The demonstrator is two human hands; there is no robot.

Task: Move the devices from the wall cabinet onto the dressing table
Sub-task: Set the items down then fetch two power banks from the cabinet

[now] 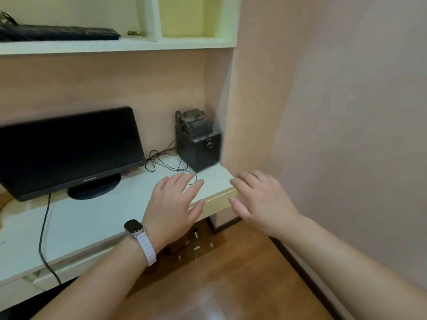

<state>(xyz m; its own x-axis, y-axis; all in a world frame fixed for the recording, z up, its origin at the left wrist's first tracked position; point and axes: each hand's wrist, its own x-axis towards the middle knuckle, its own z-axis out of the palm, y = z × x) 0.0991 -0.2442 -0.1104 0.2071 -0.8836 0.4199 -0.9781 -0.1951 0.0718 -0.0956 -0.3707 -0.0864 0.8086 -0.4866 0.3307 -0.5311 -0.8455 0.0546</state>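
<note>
- While both hands hang empty in front of it, the dressing table [97, 218] spans the left and middle of the view, a pale top whose right end meets the pink wall [346, 112].
- Above it, the wall cabinet [129, 46] shows a long shelf and a small open cubby at its right end.
- On the table's left part stands a dark monitor [69, 148], tilted back on a round foot, its cable [44, 232] running down over the front edge.
- A black keyboard [57, 33] lies flat on the cabinet shelf, with a small brass-coloured object [134, 33] just beside its right end; what that object is cannot be told.
- In the table's back right corner sits a black speaker box [198, 148] with a round knob on its face, smaller dark units piled on top and thin wires [161, 160] looping from it across the tabletop.
- Left hand [178, 202]: open, fingers spread, palm down over the table's right front edge, holding nothing; a watch [138, 236] with a pale strap sits on the wrist.
- Right hand [261, 199]: open too, fingers loosely spread, just off the table's right corner, empty.
</note>
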